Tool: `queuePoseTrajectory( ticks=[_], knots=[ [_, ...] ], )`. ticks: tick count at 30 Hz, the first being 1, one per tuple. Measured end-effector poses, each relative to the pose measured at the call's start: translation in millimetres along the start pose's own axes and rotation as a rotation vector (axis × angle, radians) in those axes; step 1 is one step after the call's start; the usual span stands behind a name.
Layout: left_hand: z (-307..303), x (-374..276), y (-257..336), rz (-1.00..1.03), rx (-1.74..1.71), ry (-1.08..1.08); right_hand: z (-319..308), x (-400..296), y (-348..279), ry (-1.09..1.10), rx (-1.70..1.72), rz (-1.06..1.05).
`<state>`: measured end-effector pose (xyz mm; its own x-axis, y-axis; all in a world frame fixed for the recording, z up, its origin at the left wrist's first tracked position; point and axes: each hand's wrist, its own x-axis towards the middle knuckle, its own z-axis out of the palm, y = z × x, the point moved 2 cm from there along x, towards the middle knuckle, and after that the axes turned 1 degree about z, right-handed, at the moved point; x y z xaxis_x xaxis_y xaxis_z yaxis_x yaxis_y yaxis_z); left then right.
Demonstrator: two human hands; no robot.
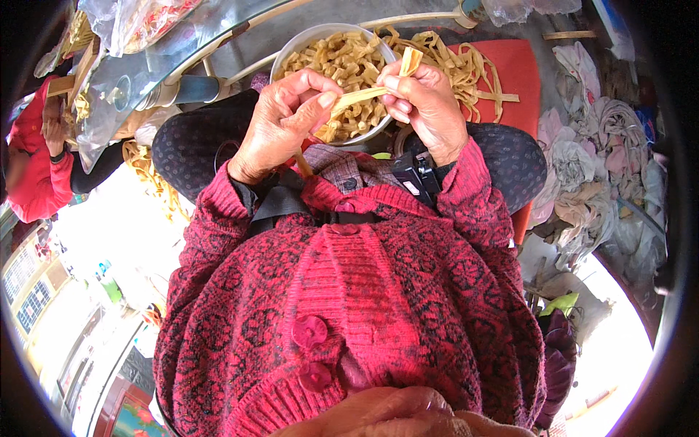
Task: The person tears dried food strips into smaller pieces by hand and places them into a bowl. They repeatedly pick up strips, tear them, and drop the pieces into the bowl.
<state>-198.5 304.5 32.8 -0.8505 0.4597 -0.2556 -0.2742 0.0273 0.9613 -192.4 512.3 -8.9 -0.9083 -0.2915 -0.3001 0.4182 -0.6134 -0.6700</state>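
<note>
A pale yellow flat strip [357, 98], which looks like tofu skin, is stretched between my two hands. My left hand [286, 112] pinches one end between thumb and fingers. At the other end my right hand [428, 104] grips the strip, and a folded part stands up above its fingers. Below and beyond both hands is a white round bowl [332, 27] holding many knotted yellow pieces [349, 52]. Loose long strips [437, 52] lie in a tangle to the bowl's right, partly over a red flat sheet [519, 76].
Crumpled plastic bags and rags [579, 164] lie to the right. A glass tabletop [147, 82] with a curved edge reaches in from the upper left. Beyond it sits another person in a red sleeve [54, 183]. More strips [144, 164] hang beside my left knee.
</note>
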Motion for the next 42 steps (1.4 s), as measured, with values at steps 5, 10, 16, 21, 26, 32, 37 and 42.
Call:
queuePoseTrajectory(
  ticks=[5,10,16,21,26,32,37,42],
  knots=[
    [-6,8,6,0.026,-0.01,0.012,4,9,-3,-0.021,-0.038,0.026],
    [-31,38,41,0.074,0.013,0.045,26,41,-37,0.032,-0.382,-0.007],
    [-88,89,99,0.287,0.205,0.09,74,119,-92,-0.049,-0.686,-0.301],
    [-117,130,111,0.295,0.068,0.145,82,165,-109,0.008,-0.821,-0.433],
    [-128,162,95,0.502,0.257,0.198,78,191,-102,0.126,-1.233,-0.655],
    [-133,144,85,0.454,0.582,0.391,69,133,-89,0.027,-1.061,-0.281],
    [-109,127,103,0.233,0.131,0.083,72,106,-90,-0.075,-1.338,-0.183],
    [-87,123,116,0.164,0.1,-0.105,88,127,-96,-0.086,-0.829,-0.379]
  ],
)
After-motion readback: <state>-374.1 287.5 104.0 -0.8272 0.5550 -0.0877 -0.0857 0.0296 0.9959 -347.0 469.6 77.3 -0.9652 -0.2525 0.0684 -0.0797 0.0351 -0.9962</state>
